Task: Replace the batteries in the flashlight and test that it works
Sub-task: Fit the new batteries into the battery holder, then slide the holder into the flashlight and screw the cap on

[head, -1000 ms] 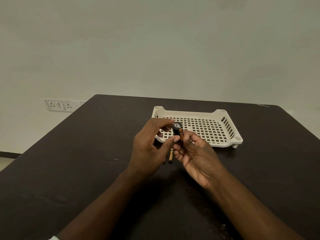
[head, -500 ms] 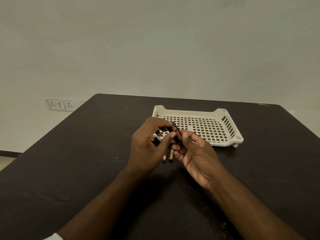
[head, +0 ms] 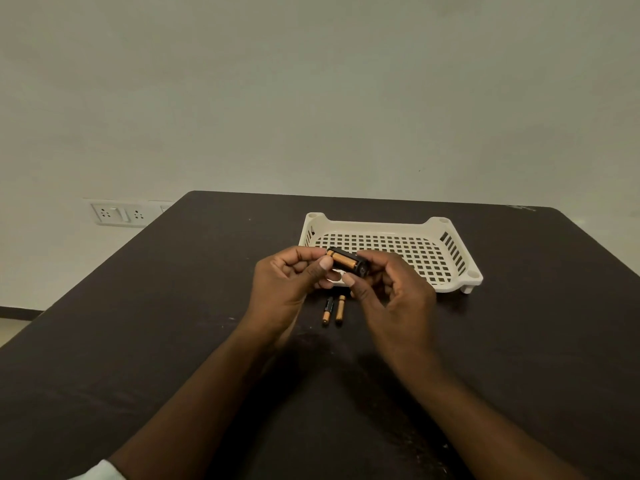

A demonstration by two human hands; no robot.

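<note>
A short black battery holder with copper-coloured batteries in it lies sideways between both hands, above the table. My left hand pinches its left end with thumb and fingers. My right hand grips its right end, thumb underneath. Two loose black-and-copper batteries lie side by side on the dark table just below the hands. No flashlight body is visible.
A cream perforated plastic tray stands behind the hands, right of centre. A wall socket plate is on the wall past the table's left edge. The table's far edge runs just behind the tray.
The battery holder has turned from upright to lying sideways. My hands have spread a little apart, uncovering the two loose batteries on the table.
</note>
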